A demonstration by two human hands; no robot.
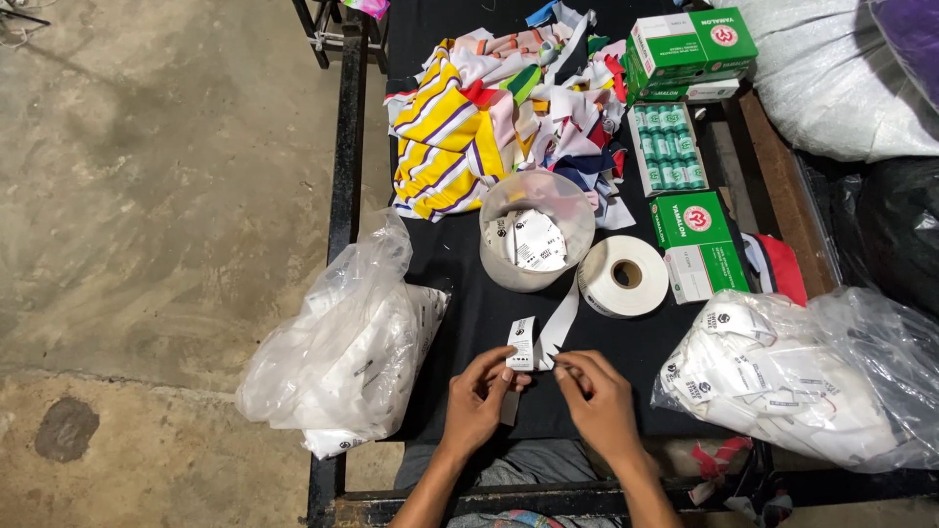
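Both hands, left (477,391) and right (594,389), pinch white labels (521,344) beside white tape roll (623,276).

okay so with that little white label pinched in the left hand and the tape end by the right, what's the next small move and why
Probably drop the small white label from the left hand into the clear tub just beyond it. The label looks already separate from the white tape strip that runs back to the roll, and the tub already holds similar labels. The right hand sits at the strip's loose end.

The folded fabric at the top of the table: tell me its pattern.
Yellow, white and purple stripes on the folded fabric, clearest in the head view.
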